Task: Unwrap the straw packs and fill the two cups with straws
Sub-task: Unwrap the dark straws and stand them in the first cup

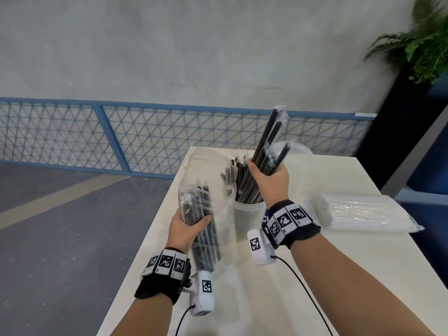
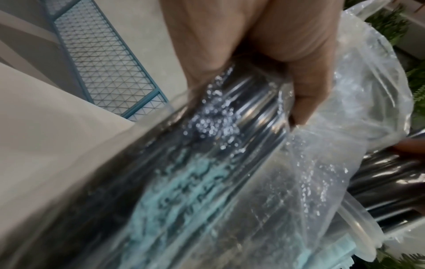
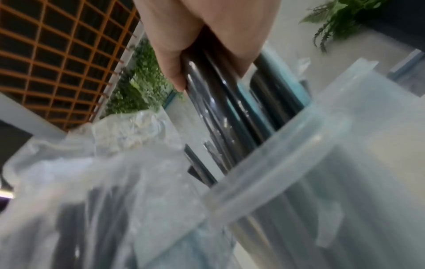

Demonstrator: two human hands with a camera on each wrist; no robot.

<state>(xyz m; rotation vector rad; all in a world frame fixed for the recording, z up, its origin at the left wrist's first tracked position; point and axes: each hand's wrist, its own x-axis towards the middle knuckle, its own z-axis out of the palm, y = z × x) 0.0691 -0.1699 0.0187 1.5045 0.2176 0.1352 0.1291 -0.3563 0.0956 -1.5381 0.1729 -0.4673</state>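
My left hand (image 1: 189,225) grips an opened clear plastic pack of black straws (image 1: 201,214) above the table's left edge; the wrist view shows its fingers (image 2: 303,91) curled round the pack (image 2: 207,172). My right hand (image 1: 269,175) holds a bundle of black straws (image 1: 269,141), each in a thin clear sleeve, over a translucent cup (image 1: 247,214) that holds several black straws. In the right wrist view the held bundle (image 3: 220,102) stands above the cup rim (image 3: 276,163). A second clear cup (image 1: 300,154) stands behind the right hand, partly hidden.
A sealed pack of white straws (image 1: 363,214) lies on the cream table (image 1: 339,275) at the right. A blue mesh railing (image 1: 97,134) runs behind. A black planter with a fern (image 1: 421,44) stands at the far right. Cables trail from both wrist cameras.
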